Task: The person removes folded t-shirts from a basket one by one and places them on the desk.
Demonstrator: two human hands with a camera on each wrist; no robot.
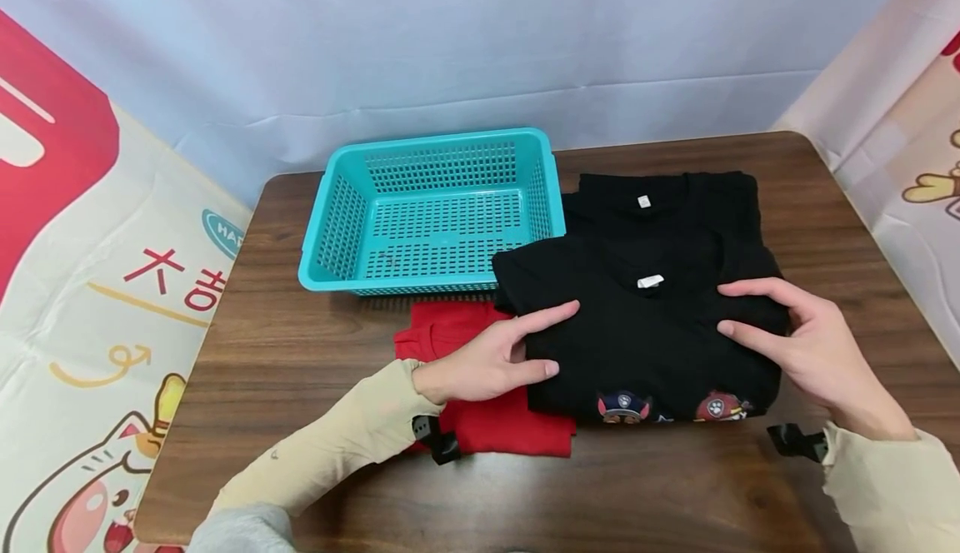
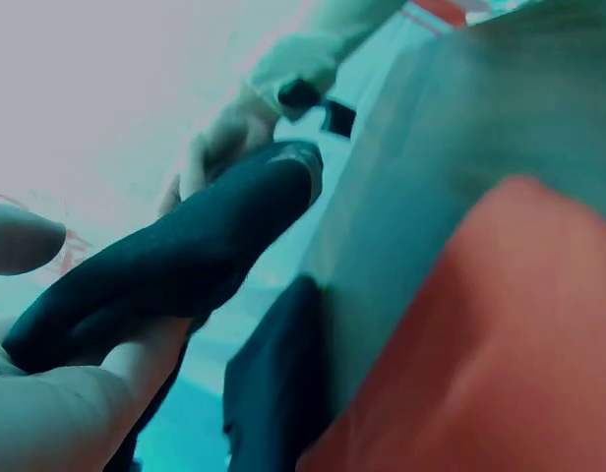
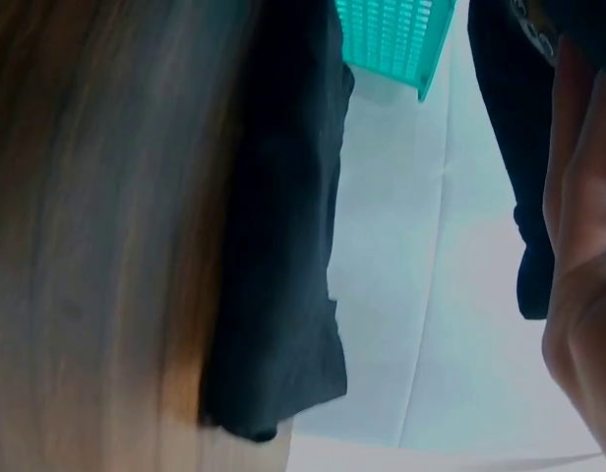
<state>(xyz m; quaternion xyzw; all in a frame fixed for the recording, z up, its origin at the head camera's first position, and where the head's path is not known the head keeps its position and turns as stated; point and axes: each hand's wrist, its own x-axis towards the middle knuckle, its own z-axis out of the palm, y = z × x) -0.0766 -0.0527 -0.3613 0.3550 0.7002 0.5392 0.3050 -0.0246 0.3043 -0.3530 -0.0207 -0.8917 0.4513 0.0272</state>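
Note:
Both hands grip a folded black T-shirt [image 1: 645, 341] by its two sides. My left hand [image 1: 480, 363] has its left edge, my right hand [image 1: 821, 353] its right edge. Cartoon badges run along the near edge and a white label marks the collar. In the left wrist view the folded T-shirt [image 2: 185, 251] is pinched between thumb and fingers, raised above the table. The right wrist view shows fingers [image 3: 588, 187] under the raised cloth. Behind and partly hidden by it lies another folded black garment [image 1: 693, 199]. A red folded garment [image 1: 517, 428] lies under my left forearm.
A turquoise plastic basket [image 1: 442, 138] with nothing inside stands at the back left of the wooden table [image 1: 270, 370]. Its right front corner is close to the black clothes. White sheeting [image 1: 480, 45] hangs behind the table, and printed cloths flank it.

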